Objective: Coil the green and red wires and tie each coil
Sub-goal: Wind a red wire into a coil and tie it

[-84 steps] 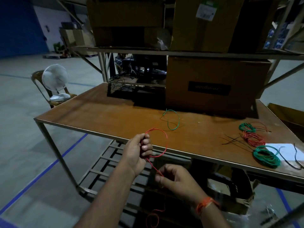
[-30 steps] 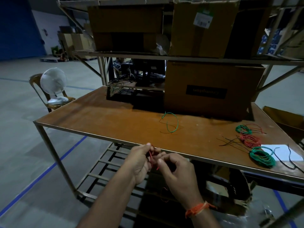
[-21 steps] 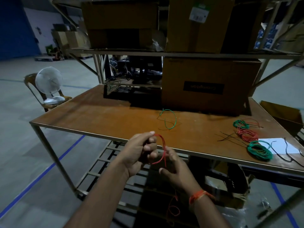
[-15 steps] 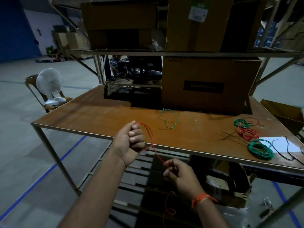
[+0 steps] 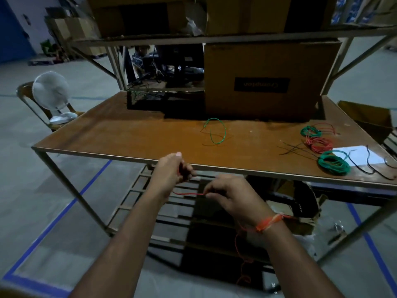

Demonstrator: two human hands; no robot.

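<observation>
left hand lowered; right hand raised; red wire now level

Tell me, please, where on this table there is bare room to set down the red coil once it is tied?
The left half of the table is bare, from its left edge to the loose green wire. A smaller patch lies between that wire and the black wires. The right end is crowded with the finished coils and white paper.

Red wire mostly hidden inside left hand.
</observation>
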